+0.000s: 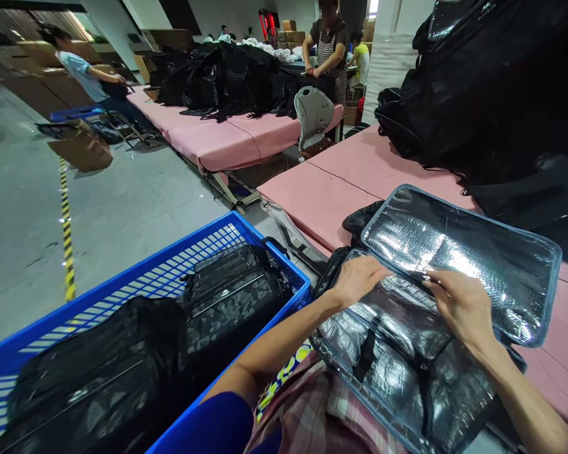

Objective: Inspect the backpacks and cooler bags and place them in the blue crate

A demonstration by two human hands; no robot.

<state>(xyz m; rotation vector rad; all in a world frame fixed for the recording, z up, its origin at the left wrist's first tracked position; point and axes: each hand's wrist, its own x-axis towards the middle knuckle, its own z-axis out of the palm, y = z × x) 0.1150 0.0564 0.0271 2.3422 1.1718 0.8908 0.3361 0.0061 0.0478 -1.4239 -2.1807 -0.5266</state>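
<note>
An insulated cooler bag (397, 353) with a shiny silver lining lies at the edge of the pink table, tilted toward my lap. Its lid (473, 265), also silver-lined and bound in grey-blue edging, is folded back onto the table. My left hand (362, 277) is closed at the near side of the hinge line, fingers pressed together on the bag's edge. Farther along that line, my right hand (464, 306) pinches the edge between thumb and forefinger. A dark strap (365, 356) crosses the lining below my hands. My fingertips partly hide what they grip.
A blue plastic crate (231, 221) at my left holds black bags (231, 296). Black bags (492, 94) are heaped at the right on the pink table (326, 195). A grey chair (312, 116) stands between tables. Several people work farther back, one in a checked apron (329, 53).
</note>
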